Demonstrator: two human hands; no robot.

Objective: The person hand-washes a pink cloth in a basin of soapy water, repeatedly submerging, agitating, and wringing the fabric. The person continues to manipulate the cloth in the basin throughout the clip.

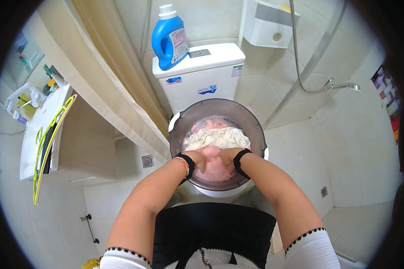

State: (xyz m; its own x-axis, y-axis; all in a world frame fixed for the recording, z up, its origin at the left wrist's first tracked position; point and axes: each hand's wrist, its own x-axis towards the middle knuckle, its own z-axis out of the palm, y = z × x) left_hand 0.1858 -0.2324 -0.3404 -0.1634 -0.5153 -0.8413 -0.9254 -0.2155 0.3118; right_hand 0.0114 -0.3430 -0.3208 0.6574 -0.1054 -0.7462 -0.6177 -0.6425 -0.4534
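A dark translucent basin [178, 134] stands on the toilet in front of me, with sudsy water around the cloth in it. Both my hands are down inside it, close together. My left hand [196, 158] grips the near pink cloth [213, 172] from its left side, thumb showing and the other fingers mostly hidden. On the right side of the same cloth, my right hand [228, 155] is closed, its fingertips tucked into the folds. A bunched white cloth [217, 138] lies just beyond my hands, and more pink cloth [216, 124] shows behind it.
A blue detergent bottle [170, 40] stands on the toilet tank [202, 71]. Left are a beige curtain [107, 76], a washbasin [31, 148] and green hangers [54, 134]. A shower hose [296, 58] hangs at the right. A floor drain [147, 161] lies left of the basin.
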